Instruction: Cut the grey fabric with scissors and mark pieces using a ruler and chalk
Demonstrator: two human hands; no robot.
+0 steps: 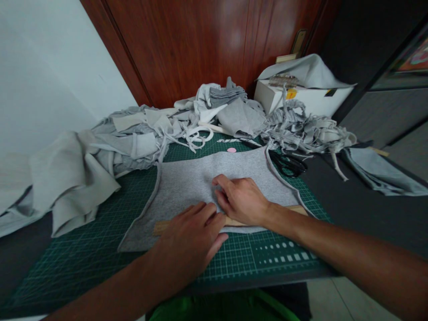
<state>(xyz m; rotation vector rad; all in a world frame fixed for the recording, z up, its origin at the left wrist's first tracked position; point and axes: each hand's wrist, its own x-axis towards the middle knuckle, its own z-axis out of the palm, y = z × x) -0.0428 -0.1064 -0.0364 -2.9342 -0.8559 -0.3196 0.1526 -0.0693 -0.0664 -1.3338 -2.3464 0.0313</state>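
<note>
A grey piece of fabric [197, 178] lies spread on the green cutting mat [234, 258]. Across its near edge runs a wooden ruler [296, 209], partly hidden under both hands. My left hand [195, 229] rests on the ruler's left part, palm down, its fingers bent over the fabric and the thumb apart. Just right of it, my right hand [242, 198] is curled on the fabric and ruler; whether its fingers pinch anything is hidden. A small pink disc [231, 150] sits beyond the fabric's far edge.
Heaps of grey fabric [130, 138] line the back and left. Scraps [310, 131] and a black-handled tool [289, 164] lie at the right. Behind them stands a white box [310, 100] beside a wooden door [200, 40]. Folded cloth [384, 171] is at far right.
</note>
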